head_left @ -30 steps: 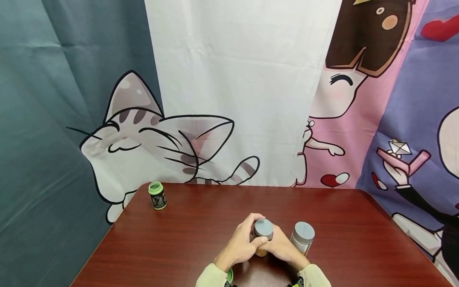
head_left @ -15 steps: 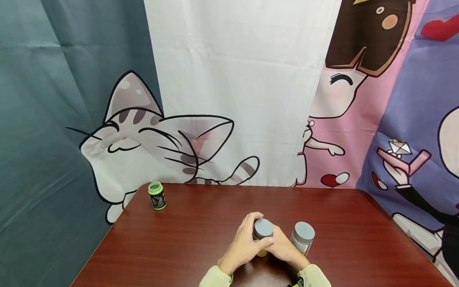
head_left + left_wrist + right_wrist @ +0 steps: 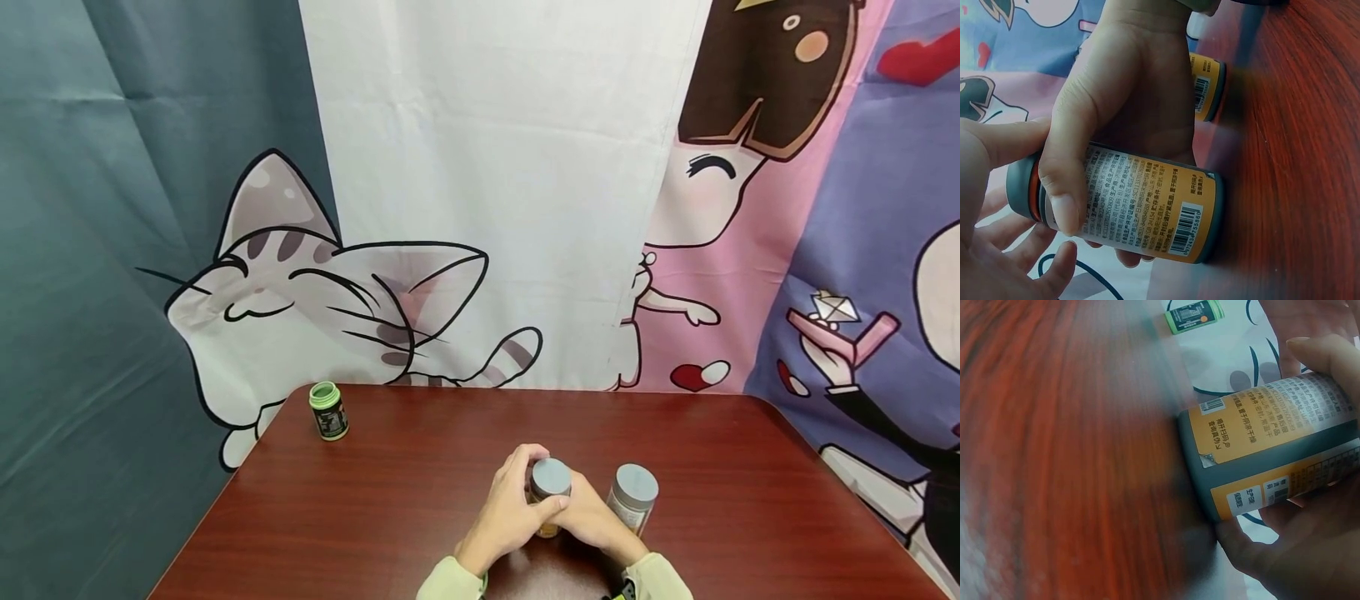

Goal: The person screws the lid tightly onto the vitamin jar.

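Between both hands stands a supplement bottle (image 3: 1260, 434) with a grey lid (image 3: 551, 477), a dark body and an orange-and-white label. My right hand (image 3: 592, 515) grips the bottle's body; in the left wrist view its thumb (image 3: 1063, 181) lies across the label just below the lid. My left hand (image 3: 506, 504) holds the lid from the left, with its thumb across the front. In the left wrist view, a few of its fingers (image 3: 1022, 240) extend beyond the lid. The bottle is upright, its base right at the tabletop.
A second grey-lidded bottle (image 3: 633, 497) stands just right of my right forearm. An uncapped green-and-black jar (image 3: 330, 414) is near the back left corner of the brown table (image 3: 420, 442). A printed cartoon cloth (image 3: 495, 200) hangs behind the far edge.
My left hand has turned a little over the lid, its thumb shifting right, and its wrist has moved slightly right. My right hand and the bottle stay in place.
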### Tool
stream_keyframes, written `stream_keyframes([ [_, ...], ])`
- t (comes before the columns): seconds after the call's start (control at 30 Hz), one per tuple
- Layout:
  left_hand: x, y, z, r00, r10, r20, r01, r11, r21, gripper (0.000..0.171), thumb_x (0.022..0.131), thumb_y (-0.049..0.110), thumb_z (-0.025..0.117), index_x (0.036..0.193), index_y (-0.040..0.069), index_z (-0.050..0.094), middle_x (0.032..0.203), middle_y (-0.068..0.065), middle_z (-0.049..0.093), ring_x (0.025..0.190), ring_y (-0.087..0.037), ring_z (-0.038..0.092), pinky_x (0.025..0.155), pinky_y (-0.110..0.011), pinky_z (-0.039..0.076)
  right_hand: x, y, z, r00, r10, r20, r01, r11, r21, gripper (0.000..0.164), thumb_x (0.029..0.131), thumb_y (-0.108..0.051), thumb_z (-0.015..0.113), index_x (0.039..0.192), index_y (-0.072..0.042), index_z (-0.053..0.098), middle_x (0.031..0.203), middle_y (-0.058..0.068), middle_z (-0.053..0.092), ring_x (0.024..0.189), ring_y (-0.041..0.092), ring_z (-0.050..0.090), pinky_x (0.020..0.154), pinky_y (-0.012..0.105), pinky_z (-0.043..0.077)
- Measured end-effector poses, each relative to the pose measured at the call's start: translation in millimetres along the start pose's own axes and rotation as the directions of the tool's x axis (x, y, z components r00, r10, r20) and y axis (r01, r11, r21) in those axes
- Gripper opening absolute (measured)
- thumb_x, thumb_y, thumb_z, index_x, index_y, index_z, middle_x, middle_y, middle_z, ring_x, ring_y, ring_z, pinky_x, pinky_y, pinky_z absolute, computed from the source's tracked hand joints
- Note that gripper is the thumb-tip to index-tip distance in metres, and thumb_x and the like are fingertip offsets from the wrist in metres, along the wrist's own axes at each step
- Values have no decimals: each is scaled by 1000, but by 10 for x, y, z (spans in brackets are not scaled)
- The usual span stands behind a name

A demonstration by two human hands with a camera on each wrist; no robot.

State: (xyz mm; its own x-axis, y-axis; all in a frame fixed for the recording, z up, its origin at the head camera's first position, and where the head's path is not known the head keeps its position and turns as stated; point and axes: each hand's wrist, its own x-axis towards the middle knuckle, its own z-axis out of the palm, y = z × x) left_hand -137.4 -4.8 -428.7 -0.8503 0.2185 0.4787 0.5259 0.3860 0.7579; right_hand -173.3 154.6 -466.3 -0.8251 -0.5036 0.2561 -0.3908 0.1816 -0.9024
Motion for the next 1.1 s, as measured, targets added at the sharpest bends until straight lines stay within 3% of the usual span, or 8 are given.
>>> stream_keyframes([
  [0.3, -2, -5, -21, 997, 21, 72, -18, 999, -42, 49, 79, 17, 70, 120, 26, 44, 113, 3, 54, 98, -8, 52, 82, -25, 44, 6, 15, 4, 1000, -18, -2, 18, 1000, 19, 50, 71, -11, 75, 116, -4, 55, 103, 10, 63, 91, 10, 58, 80, 25, 46],
  [0.8, -24, -29, -40, 993, 17, 121, -3, 994, -112, 55, 80, 11, 67, 127, 26, 42, 122, 0, 55, 102, -8, 54, 86, -25, 43, 2, 39, 14, 1000, -13, 9, 12, 1000, 29, 47, 76, -13, 71, 119, -3, 53, 108, 15, 62, 94, 11, 58, 84, 25, 45],
  [0.97, -12, -27, -37, 994, 5, 106, 7, 994, -112, 57, 80, 22, 70, 127, 23, 38, 126, 6, 53, 108, -8, 53, 89, -25, 43, -3, 19, 13, 1000, -23, -5, 23, 1000, -5, 43, 77, -15, 72, 116, -7, 55, 106, 9, 63, 94, 10, 58, 83, 25, 45],
  [1.1, -5, -20, -9, 996, -45, 72, 51, 995, -83, 68, 76, 35, 73, 130, 29, 32, 125, 9, 51, 110, -8, 51, 91, -27, 41, 4, -9, 13, 998, -56, -6, 56, 998, -31, 40, 79, -15, 71, 115, -7, 56, 106, 5, 63, 95, 9, 57, 83, 25, 45],
])
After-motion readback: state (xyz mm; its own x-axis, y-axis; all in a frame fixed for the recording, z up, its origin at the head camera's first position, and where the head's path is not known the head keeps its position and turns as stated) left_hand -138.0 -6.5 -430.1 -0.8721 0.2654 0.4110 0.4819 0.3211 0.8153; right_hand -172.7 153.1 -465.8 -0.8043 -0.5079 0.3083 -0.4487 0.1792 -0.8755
